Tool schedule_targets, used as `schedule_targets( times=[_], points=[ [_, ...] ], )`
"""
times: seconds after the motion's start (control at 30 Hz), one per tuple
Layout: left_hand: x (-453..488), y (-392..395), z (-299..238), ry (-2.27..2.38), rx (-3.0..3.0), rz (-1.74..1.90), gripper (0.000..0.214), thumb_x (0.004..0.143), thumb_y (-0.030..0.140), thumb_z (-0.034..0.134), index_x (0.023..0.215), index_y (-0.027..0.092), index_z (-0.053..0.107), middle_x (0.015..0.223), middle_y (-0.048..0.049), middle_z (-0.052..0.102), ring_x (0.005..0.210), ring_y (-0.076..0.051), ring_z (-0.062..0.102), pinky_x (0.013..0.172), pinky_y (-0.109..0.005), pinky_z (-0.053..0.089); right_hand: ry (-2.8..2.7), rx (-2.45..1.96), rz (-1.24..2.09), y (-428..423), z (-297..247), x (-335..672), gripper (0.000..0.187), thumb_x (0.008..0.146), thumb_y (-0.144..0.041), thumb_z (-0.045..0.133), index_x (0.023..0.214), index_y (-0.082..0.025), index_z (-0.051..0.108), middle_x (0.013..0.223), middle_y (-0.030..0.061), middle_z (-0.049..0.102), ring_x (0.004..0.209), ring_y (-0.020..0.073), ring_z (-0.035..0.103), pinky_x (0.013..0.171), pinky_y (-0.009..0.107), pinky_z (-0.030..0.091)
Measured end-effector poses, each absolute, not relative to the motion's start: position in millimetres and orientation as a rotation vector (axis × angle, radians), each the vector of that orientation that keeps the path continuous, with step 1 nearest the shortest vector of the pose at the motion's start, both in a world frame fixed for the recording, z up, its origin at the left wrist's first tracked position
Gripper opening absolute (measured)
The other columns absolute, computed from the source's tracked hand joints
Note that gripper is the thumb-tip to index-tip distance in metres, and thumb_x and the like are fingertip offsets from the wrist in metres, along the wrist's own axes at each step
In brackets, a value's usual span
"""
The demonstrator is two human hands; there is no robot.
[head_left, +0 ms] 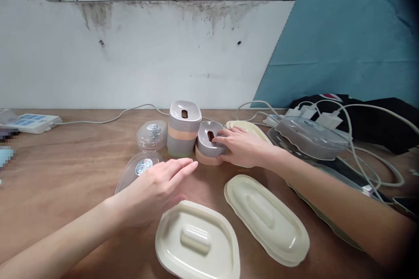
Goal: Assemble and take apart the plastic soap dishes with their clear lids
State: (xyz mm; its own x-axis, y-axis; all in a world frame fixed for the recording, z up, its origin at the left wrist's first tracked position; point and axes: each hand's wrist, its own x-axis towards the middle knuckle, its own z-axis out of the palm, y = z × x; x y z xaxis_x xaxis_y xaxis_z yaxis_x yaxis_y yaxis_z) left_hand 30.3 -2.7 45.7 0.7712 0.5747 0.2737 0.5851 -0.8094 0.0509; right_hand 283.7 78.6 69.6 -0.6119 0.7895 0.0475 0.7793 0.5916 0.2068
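My right hand [240,146] grips a short grey box [206,150] with a slot in its top and a peach band round its base; the fingertips rest near the slot and the thumb on the side. A taller stack of grey slotted boxes [183,128], also peach-banded, stands just left of it. My left hand [163,181] holds nothing, its fingers stretched out close together in front of the stack. Beside and partly behind that hand are a clear round lid [132,170] with a label and a stack of clear lids [151,136].
Two cream lids, one squarish [193,261] and one long [271,222], lie in front. More cream lids [250,128] sit behind my right hand. Clear grey covers [310,135], cables and chargers crowd the right. A power strip [34,123] lies far left, below the wall [131,61].
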Motion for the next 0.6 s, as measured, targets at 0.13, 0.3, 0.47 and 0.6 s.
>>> schedule_targets(
  times=[0.13, 0.3, 0.47, 0.6],
  points=[
    [34.3, -5.0, 49.8, -0.984, -3.02, -0.371, 0.058, 0.086, 0.029, 0.055, 0.135, 0.015, 0.029, 0.131, -0.0169, 0.047, 0.118, -0.028, 0.048, 0.093, -0.041, 0.044, 2.82, 1.287, 0.301, 78.8, 60.7, 285.7, 0.042, 0.082, -0.036, 0.051, 0.119, -0.017, 0.057, 0.115, 0.0126, 0.06, 0.105, 0.0287, 0.054, 0.095, 0.045, 0.036],
    [38.9, -18.0, 56.7, -0.959, -3.256, -0.063, 0.086, 0.064, 0.054, 0.07, 0.133, 0.015, 0.036, 0.127, -0.0138, 0.049, 0.114, -0.03, 0.047, 0.091, -0.04, 0.044, 2.872, 1.363, 0.375, 63.3, 61.3, 291.8, 0.047, 0.085, -0.04, 0.049, 0.127, -0.018, 0.05, 0.132, 0.0147, 0.048, 0.123, 0.0335, 0.04, 0.101, 0.053, 0.029],
    [44.7, -33.4, 57.7, -0.973, -3.281, 0.114, 0.084, 0.059, 0.042, 0.073, 0.131, 0.02, 0.037, 0.119, -0.0087, 0.053, 0.105, -0.027, 0.051, 0.089, -0.037, 0.044, 2.963, 1.683, 0.457, 44.6, 64.7, 323.8, 0.045, 0.087, -0.038, 0.047, 0.125, -0.015, 0.047, 0.136, 0.0167, 0.041, 0.13, 0.0322, 0.031, 0.105, 0.051, 0.027],
    [50.9, -37.0, 65.0, -0.943, -3.274, 0.08, 0.078, 0.063, 0.038, 0.07, 0.13, 0.019, 0.037, 0.118, -0.0091, 0.052, 0.105, -0.027, 0.05, 0.089, -0.035, 0.043, 3.071, 1.793, 0.232, 13.9, 67.2, 344.1, 0.047, 0.088, -0.037, 0.044, 0.131, -0.02, 0.037, 0.141, 0.0147, 0.035, 0.131, 0.0296, 0.032, 0.104, 0.05, 0.032]
  ],
)
